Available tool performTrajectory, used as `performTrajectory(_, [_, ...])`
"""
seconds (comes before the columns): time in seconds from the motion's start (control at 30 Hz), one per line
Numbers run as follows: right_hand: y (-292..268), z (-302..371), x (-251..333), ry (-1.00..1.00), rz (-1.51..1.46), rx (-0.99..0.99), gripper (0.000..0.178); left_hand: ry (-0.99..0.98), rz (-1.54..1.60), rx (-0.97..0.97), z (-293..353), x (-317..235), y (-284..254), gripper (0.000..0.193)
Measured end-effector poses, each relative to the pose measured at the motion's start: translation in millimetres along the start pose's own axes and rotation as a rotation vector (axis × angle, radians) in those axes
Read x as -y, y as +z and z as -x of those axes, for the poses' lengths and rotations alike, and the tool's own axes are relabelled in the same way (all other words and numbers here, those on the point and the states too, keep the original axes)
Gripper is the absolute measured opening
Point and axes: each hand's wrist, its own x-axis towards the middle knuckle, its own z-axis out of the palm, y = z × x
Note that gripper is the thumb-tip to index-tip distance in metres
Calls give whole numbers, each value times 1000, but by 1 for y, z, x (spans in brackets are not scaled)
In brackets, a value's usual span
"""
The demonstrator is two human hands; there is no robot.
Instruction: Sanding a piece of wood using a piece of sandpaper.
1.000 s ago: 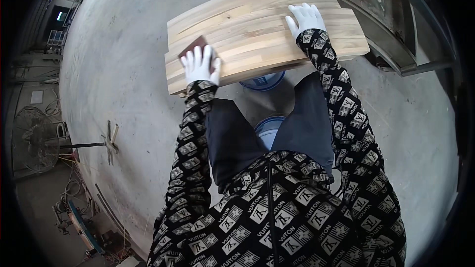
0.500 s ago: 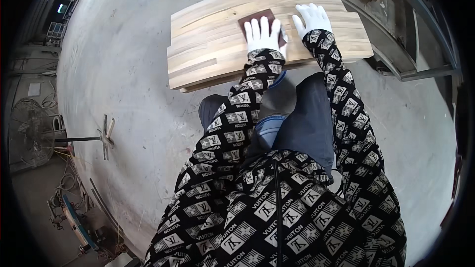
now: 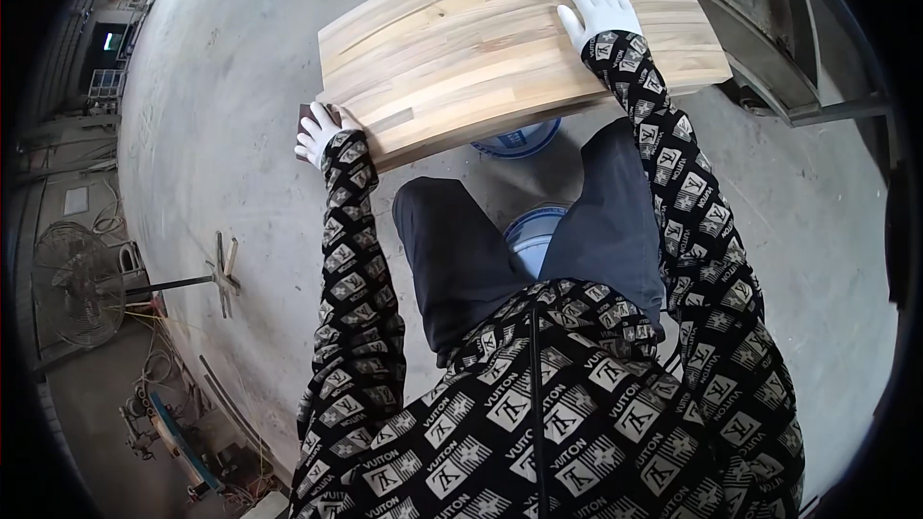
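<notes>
Your left hand (image 3: 325,135) works at the board's (image 3: 461,53) left end, fingers clamped on a brown pad (image 3: 306,115). Your right hand (image 3: 604,12) rests on the wood, fingers slightly apart.

From above the near side of the board (image 3: 500,43), one head-worn fisheye camera is looking down, taking in the floor (image 3: 250,135) around it.
</notes>
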Motion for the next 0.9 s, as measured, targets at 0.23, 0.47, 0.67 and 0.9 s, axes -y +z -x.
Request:
performTrajectory(0.23, [-11,-4,5,-3,59,28,41,523,368,14,50,-185,-75,53])
performTrajectory(0.47, [-7,-3,8,-32,3,-14,41,902,599,-210,75,-180,-75,49])
performTrajectory(0.67, [-5,0,-6,-13,45,8,41,572,210,-158,25,-21,-24,47])
performTrajectory(0.9, [1,5,-13,-26,59,10,40,284,26,-46,49,-71,-31,48])
